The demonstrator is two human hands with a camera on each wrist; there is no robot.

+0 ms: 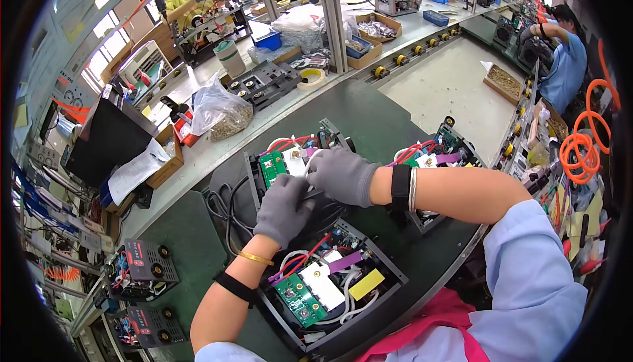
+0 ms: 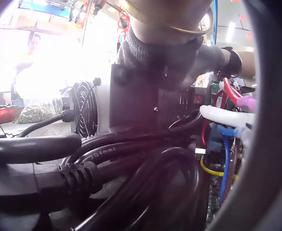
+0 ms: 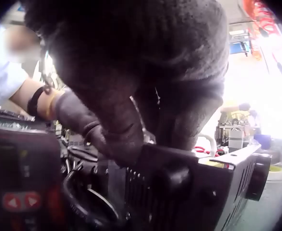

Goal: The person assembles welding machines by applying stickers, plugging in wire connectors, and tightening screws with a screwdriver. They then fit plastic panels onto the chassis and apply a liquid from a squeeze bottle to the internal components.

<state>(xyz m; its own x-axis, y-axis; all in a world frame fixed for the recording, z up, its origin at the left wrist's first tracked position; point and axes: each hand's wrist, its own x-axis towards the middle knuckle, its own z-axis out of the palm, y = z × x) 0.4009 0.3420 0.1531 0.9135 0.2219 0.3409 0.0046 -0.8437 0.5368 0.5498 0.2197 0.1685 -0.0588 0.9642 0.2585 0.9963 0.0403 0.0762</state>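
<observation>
Both hands wear grey gloves and meet over an open metal-cased electronic unit point(image 1: 270, 165) with a green circuit board and red wires. My left hand point(image 1: 283, 211) bends at the case's near side, above a dark panel point(image 2: 136, 103) in the left wrist view. From the right, my right hand point(image 1: 344, 177) reaches over the same unit, beside a white wire. In the right wrist view its fingers point(image 3: 122, 139) point down at the edge of a vented panel point(image 3: 167, 183). Fingertips of both hands are largely hidden, so I cannot tell what they hold.
Another open unit point(image 1: 330, 283) lies nearest my body, and a third point(image 1: 448, 154) stands to the right. Black power cables point(image 1: 227, 210) coil left of the hands. Two finished-looking units point(image 1: 148, 263) sit lower left. A bag of small parts point(image 1: 221, 111) and a tape roll point(image 1: 312, 78) lie beyond.
</observation>
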